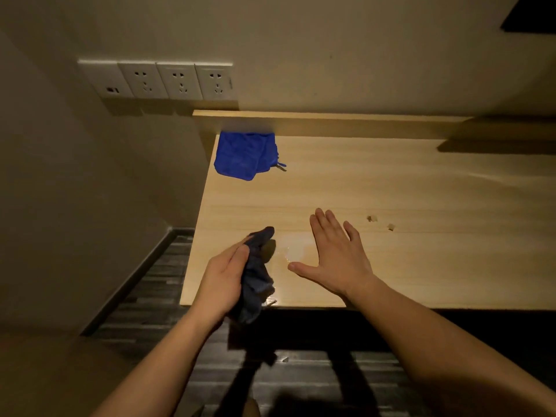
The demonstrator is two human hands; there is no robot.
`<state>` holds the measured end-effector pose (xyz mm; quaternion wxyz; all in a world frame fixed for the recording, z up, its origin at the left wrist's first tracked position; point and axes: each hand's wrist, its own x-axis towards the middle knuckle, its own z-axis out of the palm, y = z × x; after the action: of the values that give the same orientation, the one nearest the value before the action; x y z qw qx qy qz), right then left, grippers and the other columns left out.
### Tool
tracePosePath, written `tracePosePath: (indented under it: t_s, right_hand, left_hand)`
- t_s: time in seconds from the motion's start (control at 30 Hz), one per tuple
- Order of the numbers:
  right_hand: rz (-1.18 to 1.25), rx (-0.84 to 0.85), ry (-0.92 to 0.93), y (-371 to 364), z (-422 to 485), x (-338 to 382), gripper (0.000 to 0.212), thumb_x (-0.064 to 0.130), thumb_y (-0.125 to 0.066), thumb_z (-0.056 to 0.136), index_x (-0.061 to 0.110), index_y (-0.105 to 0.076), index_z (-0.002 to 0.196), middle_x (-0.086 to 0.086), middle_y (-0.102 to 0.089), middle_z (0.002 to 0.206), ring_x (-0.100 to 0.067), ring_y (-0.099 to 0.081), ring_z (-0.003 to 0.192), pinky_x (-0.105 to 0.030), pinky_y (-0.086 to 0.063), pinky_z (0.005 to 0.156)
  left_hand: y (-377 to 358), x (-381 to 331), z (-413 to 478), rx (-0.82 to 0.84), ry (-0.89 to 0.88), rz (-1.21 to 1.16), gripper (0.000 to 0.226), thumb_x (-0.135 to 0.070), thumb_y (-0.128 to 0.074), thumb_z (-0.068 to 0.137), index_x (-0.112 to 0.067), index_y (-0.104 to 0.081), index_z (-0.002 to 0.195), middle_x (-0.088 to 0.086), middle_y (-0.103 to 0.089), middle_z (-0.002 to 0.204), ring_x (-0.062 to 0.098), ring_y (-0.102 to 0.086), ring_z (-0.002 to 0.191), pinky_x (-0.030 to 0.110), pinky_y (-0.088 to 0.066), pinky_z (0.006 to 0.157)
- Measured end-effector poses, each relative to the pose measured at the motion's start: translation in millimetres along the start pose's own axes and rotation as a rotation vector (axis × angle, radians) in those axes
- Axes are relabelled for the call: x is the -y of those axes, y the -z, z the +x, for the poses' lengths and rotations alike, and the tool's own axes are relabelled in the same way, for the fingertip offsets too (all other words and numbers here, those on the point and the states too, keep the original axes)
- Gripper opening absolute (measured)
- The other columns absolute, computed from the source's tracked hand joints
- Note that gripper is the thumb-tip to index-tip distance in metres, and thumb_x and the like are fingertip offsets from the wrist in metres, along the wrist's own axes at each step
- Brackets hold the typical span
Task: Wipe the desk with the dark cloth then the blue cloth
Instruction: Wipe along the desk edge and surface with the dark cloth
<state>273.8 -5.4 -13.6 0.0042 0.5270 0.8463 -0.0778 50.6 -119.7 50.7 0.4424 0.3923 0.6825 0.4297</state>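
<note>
My left hand [224, 276] grips the dark cloth [255, 275], bunched up, over the front left corner of the light wooden desk [421, 206]. One end of the cloth pokes up past my fingers and the other hangs below the desk's front edge. To its right my right hand [334, 254] is flat and open over the desk, fingers spread, holding nothing. Between the two hands lies a small wet, shiny patch [293, 251]. The blue cloth [245, 155] lies folded at the back left corner, against the raised back ledge.
Two small chips or marks [380, 222] sit on the desk to the right of my right hand. A row of wall sockets [168, 81] is above the back left corner. The wall stands close on the left, with dark plank flooring [144, 296] below.
</note>
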Motion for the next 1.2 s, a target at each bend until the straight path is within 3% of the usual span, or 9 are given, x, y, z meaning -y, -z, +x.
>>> tracePosePath:
  t_s: [0.1,0.27,0.4,0.47,0.67,0.83,0.97,1.07,1.2]
  right_hand:
    - [0.031,-0.007,0.004,-1,0,-1,0.126,0.104,-0.016,0.072,0.021,-0.009,0.166,0.002,0.003,0.175,-0.013,0.010,0.159,-0.049,-0.001,0.127]
    - [0.052,0.007,0.012,-2,2,-4,0.123,0.102,-0.022,0.074,0.021,-0.005,0.167,0.004,0.011,0.173,-0.012,0.017,0.158,-0.052,-0.003,0.126]
    - [0.035,0.071,-0.002,1,8,-5,0.127,0.105,-0.016,0.071,0.023,0.002,0.166,0.005,0.018,0.172,-0.014,0.023,0.156,-0.050,0.009,0.125]
    - [0.014,0.139,-0.014,4,13,-6,0.128,0.107,-0.016,0.069,0.024,0.013,0.163,0.005,0.027,0.168,-0.015,0.027,0.155,-0.046,0.016,0.121]
    - [-0.126,0.099,0.011,0,10,-8,0.091,0.031,-0.057,0.103,0.019,0.010,0.163,-0.002,0.019,0.172,-0.019,0.015,0.158,-0.046,0.003,0.124]
    - [0.025,0.135,-0.007,12,7,-3,0.120,0.098,-0.030,0.080,0.021,0.006,0.165,0.003,0.017,0.172,-0.014,0.017,0.158,-0.046,0.001,0.126]
    - [0.143,0.123,-0.026,39,17,-4,0.108,0.099,-0.030,0.077,0.029,-0.034,0.159,0.006,-0.026,0.170,-0.016,-0.022,0.155,-0.048,-0.026,0.119]
    - [0.217,-0.041,-0.010,58,48,-15,0.064,0.077,-0.041,0.095,0.025,-0.068,0.122,0.003,-0.069,0.125,-0.020,-0.060,0.113,-0.045,-0.046,0.095]
    - [0.325,-0.250,-0.032,72,110,-31,0.035,0.030,-0.044,0.111,0.009,-0.070,0.104,-0.009,-0.069,0.101,-0.032,-0.059,0.099,-0.045,-0.046,0.085]
  left_hand:
    - [-15,-51,57,-0.002,-0.018,-0.047,0.033,-0.016,-0.044,0.114,-0.012,-0.073,0.097,0.001,-0.074,0.084,0.004,-0.068,0.075,0.013,-0.049,0.064]
    - [-64,-113,168,0.082,-0.162,0.061,0.034,-0.030,-0.041,0.114,-0.019,-0.069,0.097,0.011,-0.072,0.099,0.025,-0.066,0.092,0.040,-0.051,0.079]
    - [-102,-123,251,0.174,-0.393,0.474,0.043,-0.034,-0.034,0.116,-0.016,-0.058,0.147,0.014,-0.064,0.141,0.032,-0.059,0.127,0.041,-0.048,0.100]
    - [-116,-104,279,0.312,-0.422,0.907,0.061,-0.051,-0.027,0.115,-0.022,-0.028,0.168,0.013,-0.022,0.176,0.036,-0.020,0.161,0.052,-0.023,0.128]
    - [-122,-60,295,0.353,-0.497,1.193,0.086,-0.084,-0.010,0.097,-0.039,-0.002,0.170,0.005,0.012,0.180,0.031,0.013,0.164,0.057,0.008,0.130]
    - [-89,-45,234,0.197,-0.583,1.003,0.076,-0.075,-0.017,0.105,-0.039,-0.005,0.170,0.000,0.002,0.180,0.023,0.007,0.165,0.052,0.006,0.130]
    - [-14,8,150,0.111,-0.423,0.928,0.067,-0.064,-0.015,0.109,-0.036,-0.008,0.170,-0.003,0.000,0.180,0.022,0.007,0.165,0.050,0.002,0.131]
    - [14,33,113,0.115,-0.288,1.062,0.069,-0.056,-0.012,0.108,-0.027,-0.014,0.170,0.004,-0.005,0.180,0.028,0.001,0.166,0.056,-0.004,0.131]
    - [9,35,116,0.109,-0.220,1.172,0.069,-0.055,-0.008,0.107,-0.031,-0.001,0.171,-0.002,0.008,0.179,0.021,0.013,0.165,0.055,0.005,0.132]
